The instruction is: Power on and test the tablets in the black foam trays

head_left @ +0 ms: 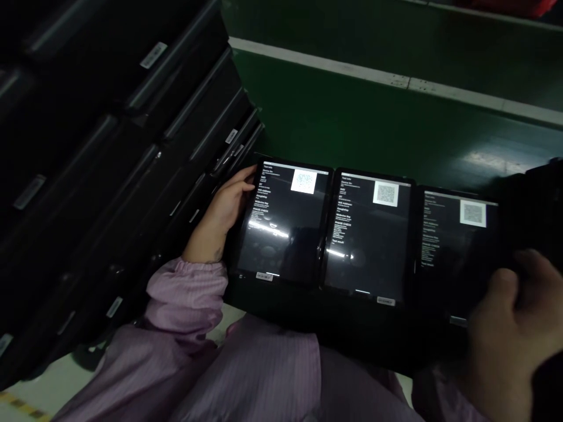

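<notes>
Black glass screens with white text and a pale code square in the upper right corner lie side by side: the left tablet (284, 225), the middle tablet (367, 234) and the right tablet (457, 246). They touch each other at the long edges and rest on a dark tray (352, 331), which sits over the person's lap, in the middle of the view. The left hand (226, 211) is at the outer edge of the left tablet; its fingers are bent around this edge and the thumb tip lies on the frame near the upper corner. The right hand (514, 331) is low at the right, just beside the lower corner of the right tablet. Its fingers look curled, but this part is dark and blurred, so I cannot tell if they hold something. A lilac striped sleeve (189, 293) covers the left wrist. To the left stands a tilted stack of black cases (109, 135) with small labels, close to the left hand. Behind the tablets there is a green surface (373, 129) with a white stripe (352, 69) across it.
</notes>
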Demonstrator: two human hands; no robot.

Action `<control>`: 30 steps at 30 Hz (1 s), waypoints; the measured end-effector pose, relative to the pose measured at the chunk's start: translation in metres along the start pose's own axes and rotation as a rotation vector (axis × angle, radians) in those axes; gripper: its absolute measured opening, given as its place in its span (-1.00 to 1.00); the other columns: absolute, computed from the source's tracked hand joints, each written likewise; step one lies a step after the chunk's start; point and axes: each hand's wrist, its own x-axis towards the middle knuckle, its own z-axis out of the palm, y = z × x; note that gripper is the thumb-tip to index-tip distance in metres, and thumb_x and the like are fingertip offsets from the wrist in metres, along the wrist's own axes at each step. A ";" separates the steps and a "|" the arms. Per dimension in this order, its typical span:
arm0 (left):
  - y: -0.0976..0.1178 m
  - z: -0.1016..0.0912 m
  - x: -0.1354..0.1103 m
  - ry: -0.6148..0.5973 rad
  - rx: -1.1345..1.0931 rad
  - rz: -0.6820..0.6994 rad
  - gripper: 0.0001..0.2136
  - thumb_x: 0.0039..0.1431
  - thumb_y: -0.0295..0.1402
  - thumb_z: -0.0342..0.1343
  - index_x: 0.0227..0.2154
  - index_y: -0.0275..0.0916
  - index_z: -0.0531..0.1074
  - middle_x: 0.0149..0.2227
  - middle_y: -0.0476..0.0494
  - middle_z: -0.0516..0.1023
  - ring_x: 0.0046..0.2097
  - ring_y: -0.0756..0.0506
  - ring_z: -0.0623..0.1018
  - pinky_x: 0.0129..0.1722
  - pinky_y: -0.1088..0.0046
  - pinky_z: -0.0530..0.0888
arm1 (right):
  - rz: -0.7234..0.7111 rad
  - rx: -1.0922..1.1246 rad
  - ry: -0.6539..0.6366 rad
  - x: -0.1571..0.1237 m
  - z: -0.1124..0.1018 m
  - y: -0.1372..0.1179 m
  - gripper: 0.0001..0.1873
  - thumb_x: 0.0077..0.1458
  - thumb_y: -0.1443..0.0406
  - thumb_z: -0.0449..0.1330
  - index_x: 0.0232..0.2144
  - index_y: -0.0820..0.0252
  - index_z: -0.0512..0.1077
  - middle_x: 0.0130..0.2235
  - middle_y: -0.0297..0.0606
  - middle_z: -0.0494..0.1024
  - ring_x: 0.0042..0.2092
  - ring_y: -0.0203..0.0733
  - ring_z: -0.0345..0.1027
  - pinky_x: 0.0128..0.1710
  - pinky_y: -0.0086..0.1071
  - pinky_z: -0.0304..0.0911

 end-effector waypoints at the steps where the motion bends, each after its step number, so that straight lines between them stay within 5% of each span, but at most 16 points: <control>1: 0.000 0.001 0.000 0.000 -0.001 0.000 -0.54 -0.14 -0.36 0.21 -0.09 -0.22 0.68 0.10 -0.16 0.73 0.37 -0.39 0.50 0.45 -0.09 0.36 | -0.100 0.038 -0.062 -0.003 0.000 -0.023 -0.41 0.33 -0.16 0.20 0.09 0.10 0.68 -0.01 0.09 0.74 0.17 0.43 0.60 0.12 0.34 0.48; 3: 0.002 0.002 -0.001 0.010 -0.002 -0.002 -0.55 -0.13 -0.38 0.18 -0.10 -0.24 0.67 0.09 -0.20 0.73 0.39 -0.39 0.47 0.43 -0.06 0.39 | -0.246 0.165 -0.238 -0.013 0.001 -0.064 -0.70 0.41 0.11 0.21 -0.03 0.04 0.70 0.14 -0.05 0.68 0.37 0.34 0.42 0.33 0.34 0.35; 7: 0.007 0.007 -0.004 0.075 -0.032 -0.032 -0.59 -0.15 -0.46 0.18 -0.15 -0.25 0.65 0.08 -0.22 0.73 0.41 -0.40 0.44 0.46 -0.10 0.35 | -0.390 0.304 -0.448 -0.036 0.006 -0.114 -0.70 0.35 0.32 0.24 0.07 0.06 0.62 0.44 -0.11 0.38 0.58 0.36 -0.04 0.47 0.39 0.14; 16: 0.015 0.017 -0.009 0.106 -0.074 -0.045 -0.64 -0.20 -0.50 0.18 -0.26 -0.23 0.67 -0.01 -0.19 0.77 0.39 -0.40 0.46 0.51 -0.20 0.22 | -0.441 0.286 -0.605 -0.047 0.015 -0.140 -0.67 0.44 0.20 0.16 0.14 0.04 0.60 0.49 -0.06 0.30 0.63 0.43 -0.32 0.42 0.59 0.05; 21: 0.023 0.018 -0.010 0.153 -0.037 -0.116 -0.64 -0.26 -0.56 0.14 -0.34 -0.18 0.65 -0.17 -0.06 0.77 0.38 -0.33 0.49 0.59 -0.09 0.01 | -0.290 0.216 -0.446 -0.034 0.002 -0.105 -0.74 0.43 0.27 0.17 -0.14 0.07 0.69 0.33 -0.15 0.54 0.56 0.36 0.02 0.41 0.47 0.19; 25: 0.028 0.023 -0.022 0.184 0.125 -0.113 -0.54 -0.20 -0.57 0.26 -0.15 -0.15 0.67 -0.15 0.04 0.77 0.27 -0.36 0.59 0.48 -0.17 0.30 | -0.161 0.095 -0.205 -0.019 -0.030 -0.051 -0.72 0.44 0.32 0.16 -0.21 0.09 0.70 0.11 -0.14 0.67 0.43 0.28 0.31 0.35 0.37 0.31; 30: 0.022 0.024 -0.033 0.128 0.259 -0.067 -0.35 -0.24 -0.37 0.50 0.06 -0.09 0.64 -0.04 0.04 0.77 0.25 -0.42 0.61 0.39 -0.14 0.45 | -0.200 0.049 -0.254 -0.026 -0.044 -0.020 -0.72 0.43 0.26 0.18 -0.16 0.02 0.72 0.19 -0.14 0.60 0.46 0.30 0.25 0.36 0.40 0.28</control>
